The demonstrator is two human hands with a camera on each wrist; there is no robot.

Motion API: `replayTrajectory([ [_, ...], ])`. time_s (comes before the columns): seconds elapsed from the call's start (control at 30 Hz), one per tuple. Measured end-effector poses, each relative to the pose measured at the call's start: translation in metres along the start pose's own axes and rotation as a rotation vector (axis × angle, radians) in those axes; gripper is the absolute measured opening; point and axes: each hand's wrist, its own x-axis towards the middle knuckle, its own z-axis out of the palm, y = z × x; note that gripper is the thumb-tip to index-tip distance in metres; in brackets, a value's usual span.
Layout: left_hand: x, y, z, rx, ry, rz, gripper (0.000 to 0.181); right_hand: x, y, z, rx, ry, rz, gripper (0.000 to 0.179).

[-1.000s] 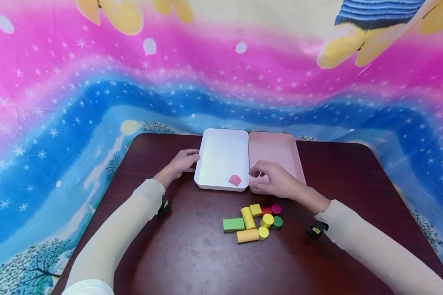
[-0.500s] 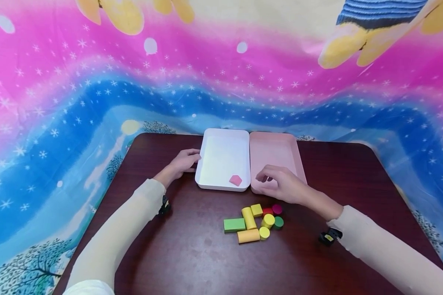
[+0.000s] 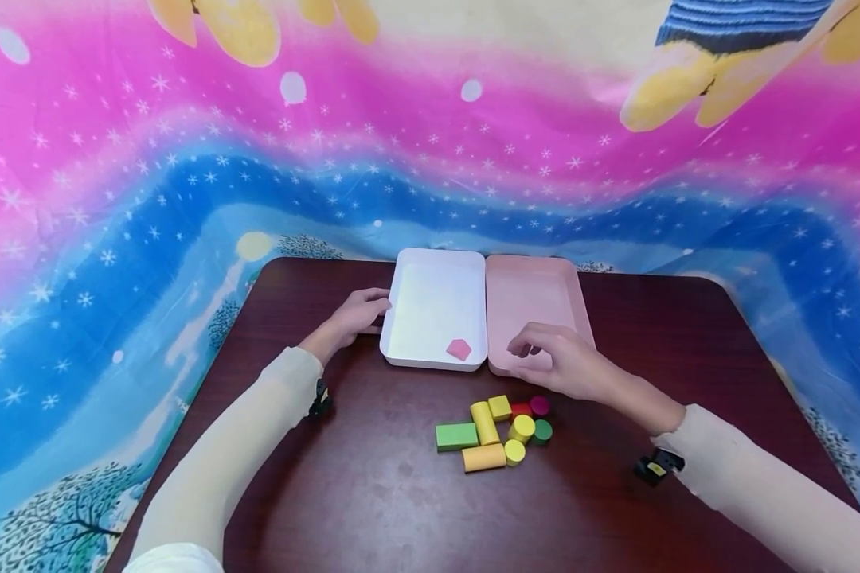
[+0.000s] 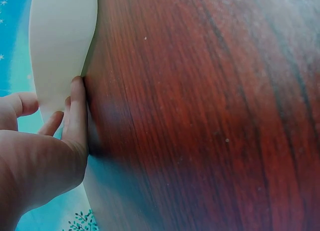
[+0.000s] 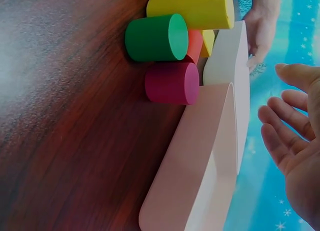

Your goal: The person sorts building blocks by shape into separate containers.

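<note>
White tray [image 3: 430, 302] and pink tray [image 3: 533, 290] sit side by side at the far edge of the dark wood-grain counter [image 3: 344, 501], long sides touching or nearly so, white one toward the counter's left edge. Pink pentagonal block [image 3: 459, 349] lies flat in the white tray, by its near right corner.

Left hand [image 3: 361, 312]: fingers extended and relaxed, resting against the white tray's left wall; left wrist view shows fingertips on the outside face. Right hand [image 3: 566, 360]: over the near part of the pink tray, apart from it, fingers loosely bent, thumb clear of them, wide gap, palm bare.

Block cluster sits nearer the counter's near edge than the trays. Green rectangular block [image 3: 456, 436] at its left end; lying yellow cylinder [image 3: 484, 423] right next to that; orange-yellow cylinder [image 3: 484, 458] on its side at the near end. Yellow cube [image 3: 499, 407] and red block [image 3: 521, 409] on the far side, red one partly hidden. Magenta cylinder [image 3: 540, 406] and dark green cylinder [image 3: 542, 432] toward the counter's right edge. Two more: taller yellow cylinder [image 3: 521, 430], and short yellow cylinder [image 3: 514, 452] beside the orange-yellow one.

Snowflake-print cloth [image 3: 430, 183] hangs behind the counter's far edge.
</note>
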Motion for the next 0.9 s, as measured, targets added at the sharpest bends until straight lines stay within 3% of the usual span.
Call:
replayTrajectory([
  [0.53, 0.001, -0.002, 0.0, -0.003, 0.011, 0.003, 0.052, -0.013, -0.003, -0.002, 0.034, -0.066, 0.067, 0.03],
  [0.9, 0.0, -0.001, 0.001, -0.012, 0.007, 0.005, 0.052, -0.028, -0.004, -0.001, 0.065, -0.057, 0.089, 0.031],
])
